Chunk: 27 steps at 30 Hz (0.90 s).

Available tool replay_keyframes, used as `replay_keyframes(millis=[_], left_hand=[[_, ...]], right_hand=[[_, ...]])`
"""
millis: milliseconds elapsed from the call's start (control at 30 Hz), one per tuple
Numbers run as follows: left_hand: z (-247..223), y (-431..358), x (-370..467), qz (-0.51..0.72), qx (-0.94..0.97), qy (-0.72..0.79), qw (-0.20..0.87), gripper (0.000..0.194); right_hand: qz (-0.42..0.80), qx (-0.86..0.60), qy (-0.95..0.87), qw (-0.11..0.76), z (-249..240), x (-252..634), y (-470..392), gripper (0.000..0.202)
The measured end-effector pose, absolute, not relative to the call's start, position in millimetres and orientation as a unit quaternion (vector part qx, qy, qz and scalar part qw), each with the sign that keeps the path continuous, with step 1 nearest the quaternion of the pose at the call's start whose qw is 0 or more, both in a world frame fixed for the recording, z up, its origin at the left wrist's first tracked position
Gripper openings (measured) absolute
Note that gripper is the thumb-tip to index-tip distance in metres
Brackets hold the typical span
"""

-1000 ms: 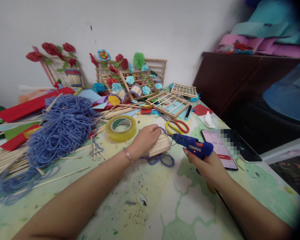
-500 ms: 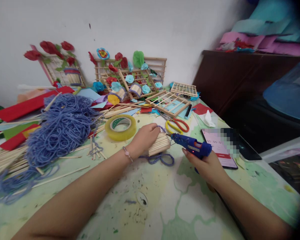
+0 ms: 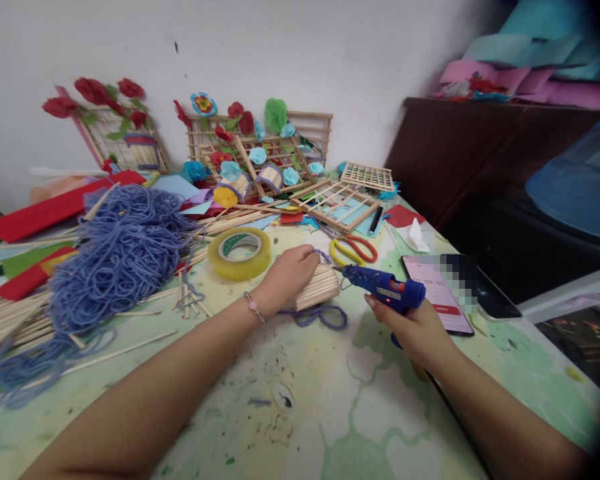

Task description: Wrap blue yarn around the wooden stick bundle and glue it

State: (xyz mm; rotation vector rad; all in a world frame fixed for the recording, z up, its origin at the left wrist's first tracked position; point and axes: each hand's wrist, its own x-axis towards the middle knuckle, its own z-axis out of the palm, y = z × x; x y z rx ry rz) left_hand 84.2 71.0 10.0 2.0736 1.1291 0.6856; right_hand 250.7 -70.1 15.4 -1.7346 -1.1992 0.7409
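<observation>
Centrally on the table (image 3: 250,440) sits our stick bundle (image 3: 319,288), its nine o'clock end clasped by our curled left hand (image 3: 294,272). At three o'clock we wrap our right hand (image 3: 416,327) round the glue gun (image 3: 380,285), nozzle (image 3: 339,269) near the bundle. Yarn loops (image 3: 322,313) lie at six, the tape roll (image 3: 240,270) at ten.

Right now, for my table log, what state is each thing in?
Left hand: closed on stick bundle
Right hand: gripping glue gun
Glue gun: red light lit
Pink-screen phone: lit
Scissors: lying flat, blade opening unclear
Tape roll: lying flat
Blue yarn: tangled heap
</observation>
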Motion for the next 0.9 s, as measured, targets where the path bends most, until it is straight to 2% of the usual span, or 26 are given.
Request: replay_keyframes(millis=[900], left_hand=[[10.9,73.0,82.8,0.264,0.794,0.443,0.322,0.024]], right_hand=[[0.27,-0.703,-0.524,0.397,5.1,257.0,-70.7,0.035]])
